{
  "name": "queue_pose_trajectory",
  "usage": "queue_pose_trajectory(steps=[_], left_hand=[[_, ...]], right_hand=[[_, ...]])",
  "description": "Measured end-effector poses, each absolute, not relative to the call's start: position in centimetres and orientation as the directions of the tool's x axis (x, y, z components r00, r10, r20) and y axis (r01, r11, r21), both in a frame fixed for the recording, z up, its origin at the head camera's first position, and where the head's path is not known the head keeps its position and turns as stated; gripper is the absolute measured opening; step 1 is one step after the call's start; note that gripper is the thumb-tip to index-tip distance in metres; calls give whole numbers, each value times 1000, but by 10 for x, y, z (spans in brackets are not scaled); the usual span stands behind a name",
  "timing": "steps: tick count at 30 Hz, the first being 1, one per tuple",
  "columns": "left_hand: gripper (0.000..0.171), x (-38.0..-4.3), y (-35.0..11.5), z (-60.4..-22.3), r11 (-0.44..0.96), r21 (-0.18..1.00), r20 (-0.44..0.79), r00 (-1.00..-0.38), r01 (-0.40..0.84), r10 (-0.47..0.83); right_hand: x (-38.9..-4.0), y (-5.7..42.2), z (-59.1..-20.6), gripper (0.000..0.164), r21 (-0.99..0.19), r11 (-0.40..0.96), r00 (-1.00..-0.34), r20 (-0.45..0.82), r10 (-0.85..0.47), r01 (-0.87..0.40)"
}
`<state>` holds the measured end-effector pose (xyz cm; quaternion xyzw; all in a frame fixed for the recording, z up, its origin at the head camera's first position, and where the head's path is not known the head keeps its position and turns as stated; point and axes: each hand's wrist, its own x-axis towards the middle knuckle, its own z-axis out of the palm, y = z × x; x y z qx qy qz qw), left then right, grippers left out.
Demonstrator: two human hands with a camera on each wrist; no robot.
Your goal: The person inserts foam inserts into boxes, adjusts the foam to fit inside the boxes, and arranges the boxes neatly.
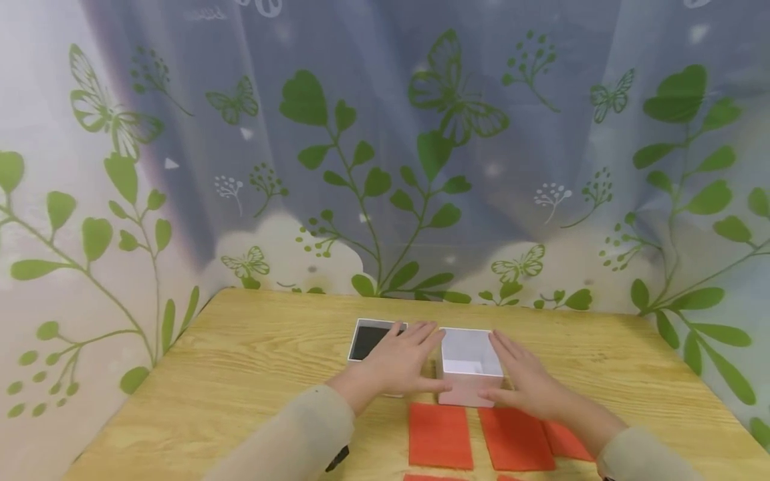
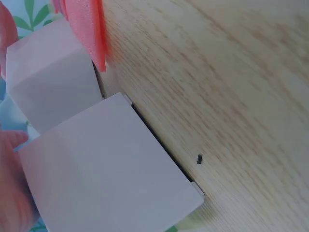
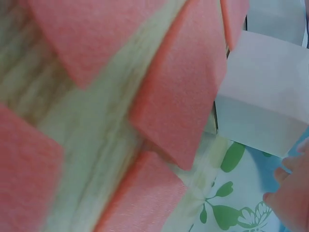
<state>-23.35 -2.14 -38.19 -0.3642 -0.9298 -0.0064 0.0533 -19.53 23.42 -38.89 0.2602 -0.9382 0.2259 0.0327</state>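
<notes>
A white open box (image 1: pixel 469 391) stands on the wooden table between my two hands. My left hand (image 1: pixel 400 362) lies along its left side, fingers extended, with the thumb at the front wall. My right hand (image 1: pixel 532 382) touches the right side, its fingers straight along the rim and the thumb at the front corner. Left of it is a second white box (image 1: pixel 361 339) with a dark inside, partly covered by my left hand. In the left wrist view the second box's pale outer wall (image 2: pixel 111 169) fills the foreground.
Several flat red square pieces (image 1: pixel 441 437) lie on the table (image 1: pixel 240 374) in front of the white box, some overlapping. Behind the table hangs a curtain (image 1: pixel 385 220) with green leaves and butterflies.
</notes>
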Motion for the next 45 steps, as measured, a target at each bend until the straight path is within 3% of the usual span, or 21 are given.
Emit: queue_pose_trajectory(steps=[5, 13, 22, 33, 45], left_hand=[[95, -236, -19, -386, 745, -32, 58, -743, 666, 667], [100, -244, -13, -390, 766, -39, 52, -764, 642, 643], [94, -249, -8, -393, 754, -16, 55, -752, 657, 657], [83, -249, -7, -390, 742, -5, 52, -741, 670, 669], [87, -247, -9, -391, 737, 1, 48, -736, 676, 675]], right_hand=[[-193, 234, -395, 97, -465, 748, -874, 143, -465, -474], [-194, 235, -402, 89, -517, 684, -849, 194, -492, -515], [-196, 236, -404, 89, -563, 653, -847, 185, -498, -507], [-193, 243, -402, 88, -493, 684, -835, 202, -512, -539], [-172, 280, -400, 97, -497, 787, -900, -29, -435, -365]])
